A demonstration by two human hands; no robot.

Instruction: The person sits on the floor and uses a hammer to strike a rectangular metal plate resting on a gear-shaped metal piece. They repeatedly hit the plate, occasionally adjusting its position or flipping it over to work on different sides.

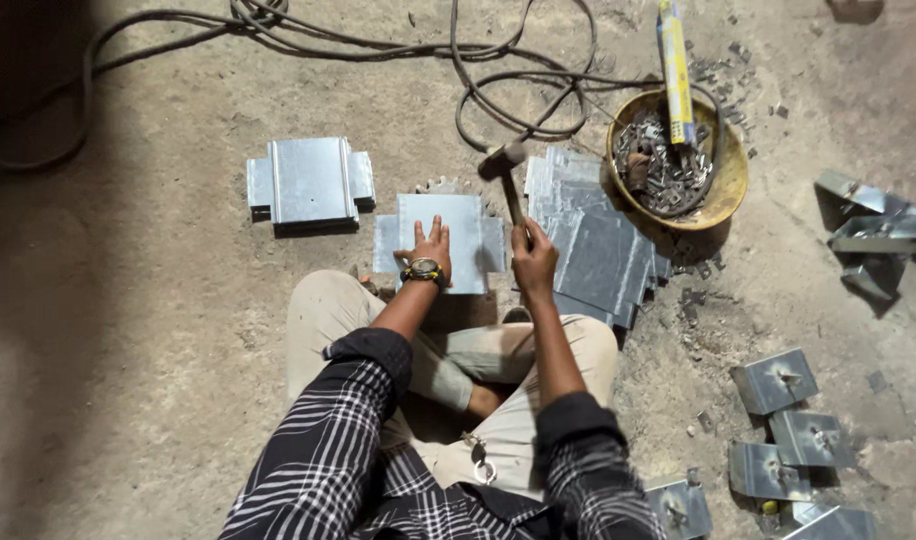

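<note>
I sit cross-legged on a dirt floor. My left hand (430, 246), with a watch on its wrist, presses flat on a cross-shaped grey metal sheet (465, 225) lying in front of my knees. My right hand (534, 259) grips the wooden handle of a hammer (505, 163), whose head is raised just above the sheet's far right edge. A toothed round piece (440, 185) peeks out from under the sheet's far side.
A stack of similar sheets (308, 180) lies at the left, and a fanned pile (598, 250) at the right. A yellow bowl (726, 190) holds small metal scraps and a yellow tool. Folded metal boxes (778, 380) lie at lower right. Cables (498, 60) loop beyond.
</note>
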